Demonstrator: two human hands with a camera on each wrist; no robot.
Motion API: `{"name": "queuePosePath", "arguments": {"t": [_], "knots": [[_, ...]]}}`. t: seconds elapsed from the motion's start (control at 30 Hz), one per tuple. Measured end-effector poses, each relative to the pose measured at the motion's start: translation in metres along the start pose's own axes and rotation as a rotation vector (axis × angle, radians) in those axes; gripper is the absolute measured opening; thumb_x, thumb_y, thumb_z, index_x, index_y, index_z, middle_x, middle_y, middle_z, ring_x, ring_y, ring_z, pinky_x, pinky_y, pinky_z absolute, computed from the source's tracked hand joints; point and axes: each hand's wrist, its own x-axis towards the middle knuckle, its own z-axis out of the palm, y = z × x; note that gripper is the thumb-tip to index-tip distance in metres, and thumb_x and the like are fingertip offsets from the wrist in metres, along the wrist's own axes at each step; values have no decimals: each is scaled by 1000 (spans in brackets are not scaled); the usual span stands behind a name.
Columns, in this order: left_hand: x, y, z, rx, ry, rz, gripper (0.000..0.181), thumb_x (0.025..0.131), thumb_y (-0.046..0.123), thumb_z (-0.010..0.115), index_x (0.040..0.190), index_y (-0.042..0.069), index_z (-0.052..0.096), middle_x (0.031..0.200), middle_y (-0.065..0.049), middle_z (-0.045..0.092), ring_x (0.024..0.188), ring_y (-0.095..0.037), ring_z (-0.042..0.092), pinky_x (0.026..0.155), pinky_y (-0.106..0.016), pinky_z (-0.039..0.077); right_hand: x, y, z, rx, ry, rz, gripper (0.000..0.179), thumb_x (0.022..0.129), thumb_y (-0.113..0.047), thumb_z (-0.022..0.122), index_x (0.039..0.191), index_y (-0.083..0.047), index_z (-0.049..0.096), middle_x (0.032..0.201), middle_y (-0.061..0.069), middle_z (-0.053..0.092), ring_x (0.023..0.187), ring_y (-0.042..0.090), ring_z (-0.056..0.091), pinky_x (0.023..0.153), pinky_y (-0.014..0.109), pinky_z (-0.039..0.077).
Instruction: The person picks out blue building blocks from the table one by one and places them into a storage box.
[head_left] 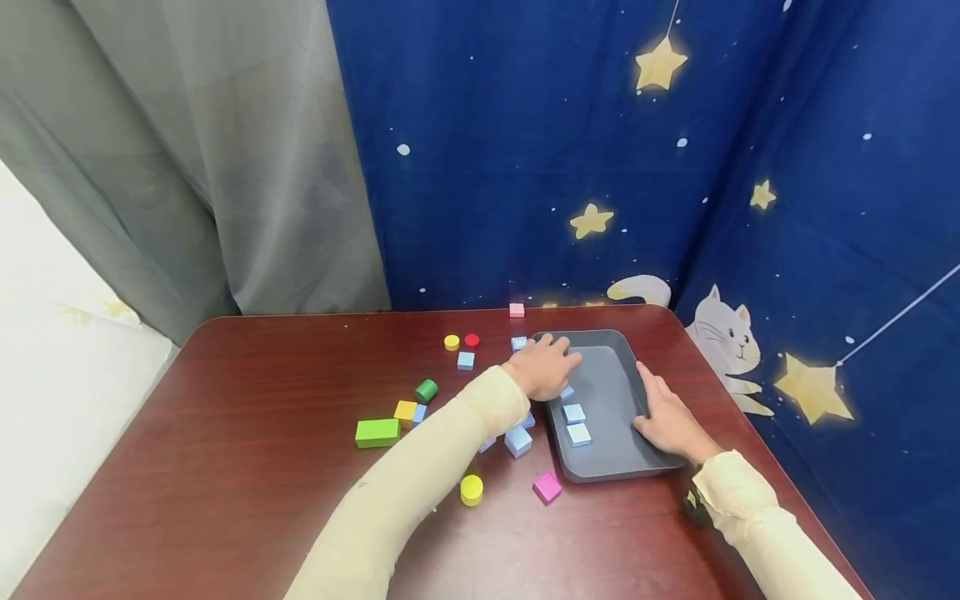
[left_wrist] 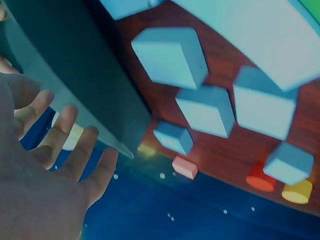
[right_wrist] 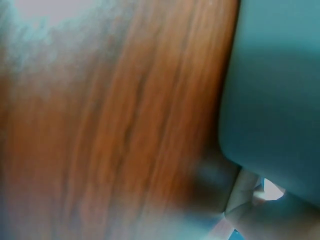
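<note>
A dark grey tray [head_left: 611, 450] lies on the table's right side, with light blue blocks [head_left: 578, 435] along its left side inside. My left hand [head_left: 542, 368] hovers over the tray's upper left rim. In the left wrist view its fingers [left_wrist: 70, 125] are spread and loosely bent, with nothing seen between them. My right hand [head_left: 667, 419] grips the tray's right rim, thumb on the inner side and fingers along the outside. The right wrist view shows the tray's wall [right_wrist: 275, 100] close up, with part of the hand low beside it.
Left of the tray lie more light blue blocks [head_left: 518, 441], a magenta block [head_left: 547, 487], a yellow cylinder [head_left: 472, 490], a bright green block [head_left: 378, 433], a dark green cylinder [head_left: 426, 391] and a red disc [head_left: 472, 340]. A pink block [head_left: 517, 310] sits at the table's back edge, before the curtain.
</note>
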Motion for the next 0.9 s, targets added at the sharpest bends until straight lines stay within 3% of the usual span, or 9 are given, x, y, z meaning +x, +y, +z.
{"name": "queuePosePath", "arguments": {"t": [0.13, 0.5, 0.73, 0.9], "knots": [[-6, -11, -5, -21, 23, -8, 42, 114, 34, 54, 155, 25, 56, 156, -6, 53, 138, -27, 53, 112, -47, 49, 1, -1, 1, 1, -1, -4, 96, 85, 1, 71, 166, 10, 21, 144, 41, 48, 115, 57, 61, 98, 72, 48], [-36, -29, -17, -24, 98, 50, 37, 113, 35, 55, 147, 23, 62, 148, -5, 57, 127, -23, 56, 104, -43, 53, 1, 0, -1, 2, -48, 17, 98, 87, 3, 73, 167, 12, 17, 147, 42, 45, 120, 56, 60, 103, 70, 48], [-64, -45, -32, -60, 144, 64, 36, 112, 31, 57, 146, 19, 63, 144, -7, 59, 122, -23, 59, 95, -39, 58, 2, -1, -4, 9, -62, 26, 96, 89, 3, 70, 168, 11, 15, 148, 43, 43, 123, 58, 57, 105, 72, 46], [-88, -65, -30, -97, 165, 39, 37, 110, 29, 62, 145, 16, 63, 139, -10, 60, 118, -26, 60, 97, -39, 59, 2, 0, -3, 10, -69, 30, 97, 89, 2, 71, 168, 11, 15, 148, 43, 43, 122, 57, 58, 105, 72, 47]]}}
